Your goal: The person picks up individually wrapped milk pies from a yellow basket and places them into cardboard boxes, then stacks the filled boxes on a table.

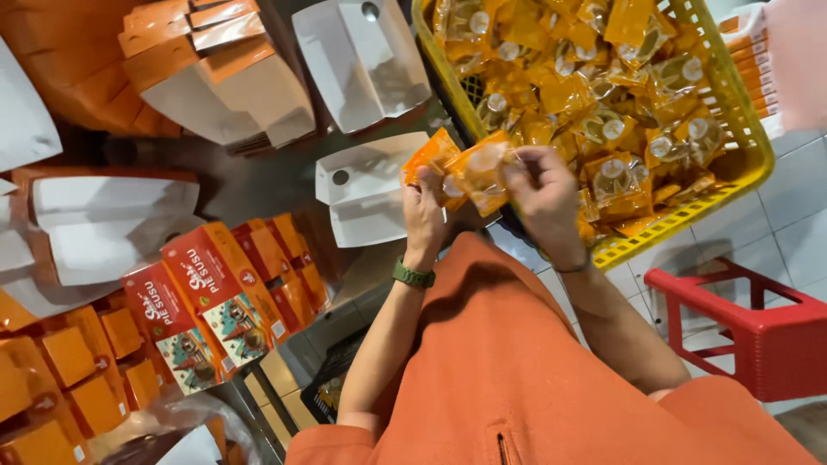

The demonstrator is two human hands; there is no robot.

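We look down on our two hands, held together just above an open white carton (366, 191). Our left hand (424, 211) is closed around a small stack of orange snack packets (461, 168) — fingers curled, thumb pressed on top. Our right hand (543, 194) pinches the edge of the nearest packet between thumb and fingertips, the other fingers loosely bent. A green wristband (413, 275) sits on the left wrist.

The packets look light and thin: glossy film wrappers, each with a round pale pastry inside. We judge the film slippery and the filling likely crumbly, so the sealed edges or the flat faces seem the safest place to grip, with gentle pressure rather than a squeeze on the middle.

Just beyond our hands stands a yellow plastic basket (741, 168) heaped with more of the same packets. To the left lie printed orange boxes (215, 301) in rows and more open white cartons; a red stool (758, 331) stands at the right on the tiled floor.
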